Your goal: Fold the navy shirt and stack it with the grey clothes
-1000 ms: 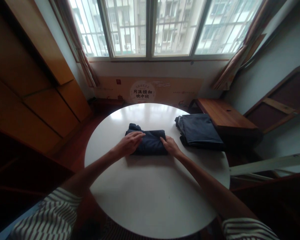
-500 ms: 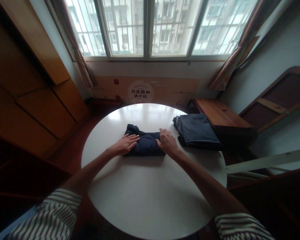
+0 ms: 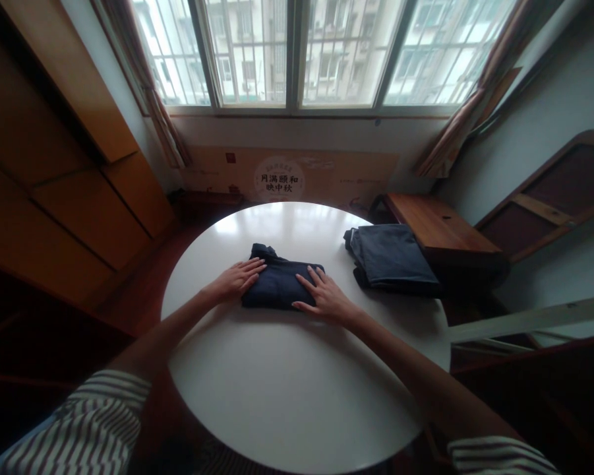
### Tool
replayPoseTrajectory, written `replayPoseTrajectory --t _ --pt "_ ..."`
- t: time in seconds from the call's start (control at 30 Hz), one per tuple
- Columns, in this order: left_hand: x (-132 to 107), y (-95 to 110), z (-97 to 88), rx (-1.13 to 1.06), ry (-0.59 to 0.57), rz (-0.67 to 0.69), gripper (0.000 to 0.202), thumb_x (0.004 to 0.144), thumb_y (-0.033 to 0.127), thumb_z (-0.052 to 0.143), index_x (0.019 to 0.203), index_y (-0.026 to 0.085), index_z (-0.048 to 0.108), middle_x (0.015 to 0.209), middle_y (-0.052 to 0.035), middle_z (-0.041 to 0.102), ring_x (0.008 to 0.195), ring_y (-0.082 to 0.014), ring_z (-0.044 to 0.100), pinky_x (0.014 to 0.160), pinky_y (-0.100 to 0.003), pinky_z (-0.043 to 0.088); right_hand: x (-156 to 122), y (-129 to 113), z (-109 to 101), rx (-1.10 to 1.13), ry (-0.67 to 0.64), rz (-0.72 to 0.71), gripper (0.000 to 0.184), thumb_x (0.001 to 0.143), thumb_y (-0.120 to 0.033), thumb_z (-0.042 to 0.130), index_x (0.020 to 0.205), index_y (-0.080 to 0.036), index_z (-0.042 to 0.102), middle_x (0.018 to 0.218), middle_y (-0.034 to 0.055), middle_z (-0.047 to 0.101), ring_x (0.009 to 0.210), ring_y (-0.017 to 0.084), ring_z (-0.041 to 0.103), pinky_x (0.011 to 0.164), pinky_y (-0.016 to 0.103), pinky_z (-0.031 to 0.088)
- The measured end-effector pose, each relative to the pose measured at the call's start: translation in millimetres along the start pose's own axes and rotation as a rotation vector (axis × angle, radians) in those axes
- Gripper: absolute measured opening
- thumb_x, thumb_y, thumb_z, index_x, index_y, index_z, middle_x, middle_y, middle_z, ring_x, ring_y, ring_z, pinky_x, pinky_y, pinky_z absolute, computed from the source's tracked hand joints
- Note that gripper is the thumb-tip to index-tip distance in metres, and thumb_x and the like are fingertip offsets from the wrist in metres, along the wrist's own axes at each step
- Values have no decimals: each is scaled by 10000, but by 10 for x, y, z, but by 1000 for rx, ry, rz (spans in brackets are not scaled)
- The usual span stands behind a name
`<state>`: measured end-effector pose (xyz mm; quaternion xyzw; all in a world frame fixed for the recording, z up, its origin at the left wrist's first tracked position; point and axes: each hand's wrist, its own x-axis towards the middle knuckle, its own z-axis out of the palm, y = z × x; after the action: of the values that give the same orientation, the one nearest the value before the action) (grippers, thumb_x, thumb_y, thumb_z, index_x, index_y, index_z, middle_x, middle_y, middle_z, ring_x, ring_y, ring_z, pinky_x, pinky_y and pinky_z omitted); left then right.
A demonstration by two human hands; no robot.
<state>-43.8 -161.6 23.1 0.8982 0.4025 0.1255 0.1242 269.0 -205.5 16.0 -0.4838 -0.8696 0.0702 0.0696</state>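
Note:
A dark navy garment (image 3: 279, 285), folded into a compact bundle, lies near the middle of the round white table (image 3: 277, 389). At its far left corner a bit of cloth sticks up. My left hand (image 3: 237, 278) rests on the bundle's left end with the fingers stretched out flat. On the right end lies my right hand (image 3: 322, 295), palm down, its fingers spread over the cloth. Neither hand grips the fabric. What kind of garment it is, I cannot make out.
A stack of dark folded clothes (image 3: 393, 257) sits at the table's right edge. Behind it stands a low wooden desk (image 3: 445, 224). Wooden cabinets (image 3: 74, 211) line the left side, and a barred window (image 3: 291, 53) fills the back wall.
My right hand has gone from curled at the bundle's right edge to spread on top of it, nearer me. The left hand has slid slightly left.

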Motion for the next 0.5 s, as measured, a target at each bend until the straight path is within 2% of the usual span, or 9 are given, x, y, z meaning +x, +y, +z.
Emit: replayPoseTrajectory --t 0.07,0.13,0.2,0.27,0.4,0.5 --pt "-73 -84 -91 51 1 42 499 992 253 370 1488 246 421 1556 -49 394 1455 -204 323 1199 -440 215 -31 17 1 -18 -2 -16 1000 793 -838 443 1557 -207 305 1595 246 230 1440 478 227 1113 588 247" --pt "-167 -129 -202 102 -44 151 578 928 162 442 1496 257 404 1557 -56 389 1446 -211 345 1205 -458 200 -31 18 6 -49 -3 -31 1093 728 -856 518 1559 -183 294 1588 268 230 1431 496 234 1121 597 223" --pt "-268 -124 -306 125 -99 267 661 874 111 497 1501 293 393 1553 -45 396 1440 -219 357 1211 -466 191 -18 15 10 -69 -3 -41 1113 713 -849 548 1558 -170 295 1581 282 235 1425 500 244 1125 598 211" --pt "-349 -86 -365 112 -132 349 668 873 137 547 1496 327 399 1532 -34 429 1431 -226 374 1211 -459 206 -4 12 10 -72 -4 -46 1096 725 -841 545 1555 -167 304 1577 289 240 1426 496 248 1124 597 208" --pt "-396 -12 -292 79 -98 439 557 906 244 598 1447 299 479 1468 -70 514 1384 -233 447 1200 -446 268 0 7 -12 -84 -14 -51 1075 739 -828 541 1552 -163 311 1573 289 250 1426 487 253 1123 596 201" --pt "-358 -18 -142 101 -27 466 516 916 217 556 1428 228 490 1435 -124 542 1366 -262 468 1182 -502 295 -5 -15 -52 -109 -22 -45 1054 753 -810 544 1547 -154 322 1564 294 269 1419 486 272 1116 604 204"
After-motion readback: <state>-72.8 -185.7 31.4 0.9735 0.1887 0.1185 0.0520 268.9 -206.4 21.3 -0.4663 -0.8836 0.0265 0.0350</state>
